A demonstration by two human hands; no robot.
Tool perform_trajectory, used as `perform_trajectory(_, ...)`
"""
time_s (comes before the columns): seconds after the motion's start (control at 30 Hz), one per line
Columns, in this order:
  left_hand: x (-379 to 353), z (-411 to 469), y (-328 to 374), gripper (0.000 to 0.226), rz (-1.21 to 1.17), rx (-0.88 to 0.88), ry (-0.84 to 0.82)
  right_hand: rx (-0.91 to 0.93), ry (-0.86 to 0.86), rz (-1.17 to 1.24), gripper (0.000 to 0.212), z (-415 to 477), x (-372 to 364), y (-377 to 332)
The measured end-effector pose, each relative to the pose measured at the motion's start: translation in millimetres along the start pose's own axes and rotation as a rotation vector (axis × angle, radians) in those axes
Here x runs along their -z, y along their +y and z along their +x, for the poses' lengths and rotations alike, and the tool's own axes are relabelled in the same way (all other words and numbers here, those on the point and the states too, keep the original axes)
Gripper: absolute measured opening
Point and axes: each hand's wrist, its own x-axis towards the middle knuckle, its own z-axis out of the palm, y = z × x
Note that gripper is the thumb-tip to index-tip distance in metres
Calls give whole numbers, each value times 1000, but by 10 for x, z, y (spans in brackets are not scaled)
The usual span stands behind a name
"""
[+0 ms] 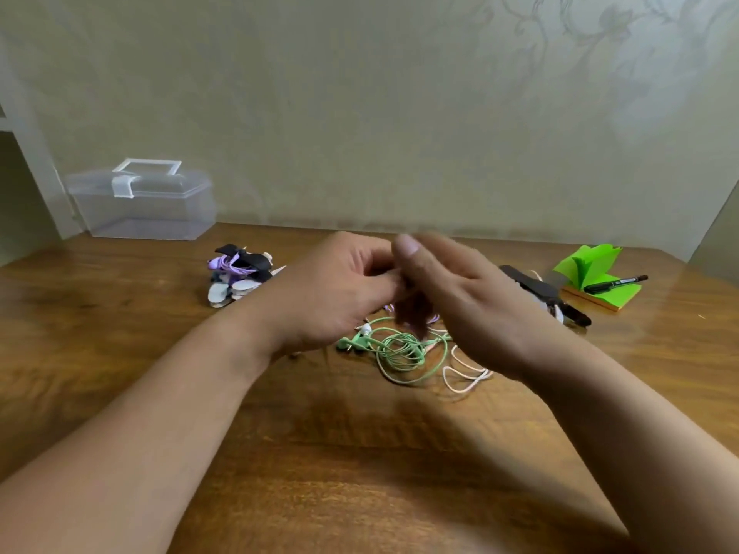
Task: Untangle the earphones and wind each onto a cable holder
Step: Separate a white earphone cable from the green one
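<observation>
My left hand (340, 289) is curled, and its fingertips pinch a dark cable holder (416, 313) that hangs just above the table. Loops of purple earphone cable (435, 317) show at the holder's sides. My right hand (460, 297) meets the left from the right, thumb up and blurred by motion; its grip is hidden. Below both hands, tangled green earphones (400, 349) lie on the wooden table (360, 473), with a pale pink cable (464, 373) looping beside them on the right.
A pile of cable holders (240, 273), one wound with purple cable, lies at the left. A black holder (536, 289), green sticky notes (592, 273) and a black marker (616, 282) are at the right. A clear plastic box (144, 201) stands at the back left.
</observation>
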Motion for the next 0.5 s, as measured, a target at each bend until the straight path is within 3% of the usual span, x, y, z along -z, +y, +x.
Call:
perform_trajectory(0.07, 7, -4, -4, 20, 25, 4, 7, -64, -103, -4, 56, 7, 34, 40)
perform_trajectory(0.17, 68, -18, -27, 24, 17, 74, -16, -76, -64, 77, 43, 56, 179, 55)
perform_trajectory(0.33, 219, -34, -39, 28, -270, 188, -63, -122, 393, 371, 37, 158, 470, 236)
perform_trajectory(0.5, 210, -47, -98, 28, -337, 213, -154, -219, 552, 265, 36, 207, 506, 414)
